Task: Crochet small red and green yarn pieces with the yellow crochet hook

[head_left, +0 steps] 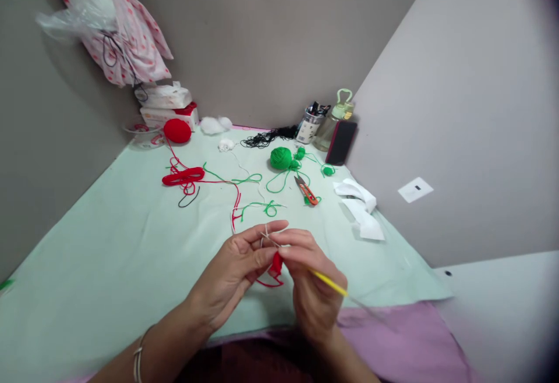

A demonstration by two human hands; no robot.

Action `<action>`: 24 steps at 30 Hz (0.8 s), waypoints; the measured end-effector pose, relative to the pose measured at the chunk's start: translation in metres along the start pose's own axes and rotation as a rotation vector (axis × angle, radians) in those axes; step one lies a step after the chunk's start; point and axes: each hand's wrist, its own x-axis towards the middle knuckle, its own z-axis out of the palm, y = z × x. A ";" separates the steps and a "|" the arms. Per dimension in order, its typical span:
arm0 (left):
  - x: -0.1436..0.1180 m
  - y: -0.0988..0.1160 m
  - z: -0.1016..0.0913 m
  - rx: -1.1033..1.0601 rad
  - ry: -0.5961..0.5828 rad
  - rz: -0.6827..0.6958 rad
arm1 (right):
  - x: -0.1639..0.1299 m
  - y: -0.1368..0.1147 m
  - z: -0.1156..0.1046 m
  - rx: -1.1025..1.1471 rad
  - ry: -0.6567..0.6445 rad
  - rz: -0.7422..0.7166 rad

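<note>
Two hands meet low over the pale green worktop, wrists angled inward. The left hand is curled, thumb and fingertips pinched on a small red crocheted piece and a strand of white yarn looped over its forefinger. The right hand is closed around a slim yellow crochet hook, whose shaft slants out past the knuckles; its tip is hidden at the red piece. Red yarn trails from the work toward a red ball far back left. A fuzzy green ball and orange-handled snips lie beyond the hands. At the back corner a cup holds pens, just beside a clear bottle.
</note>
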 end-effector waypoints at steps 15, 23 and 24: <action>-0.004 -0.002 -0.002 0.225 0.057 0.204 | 0.003 0.003 -0.010 -0.372 -0.073 -0.279; -0.021 0.006 -0.002 0.280 -0.107 0.217 | -0.008 -0.005 -0.020 -0.711 -0.083 -0.544; -0.022 0.006 -0.002 0.275 -0.109 0.214 | -0.009 -0.006 -0.021 -0.719 -0.089 -0.551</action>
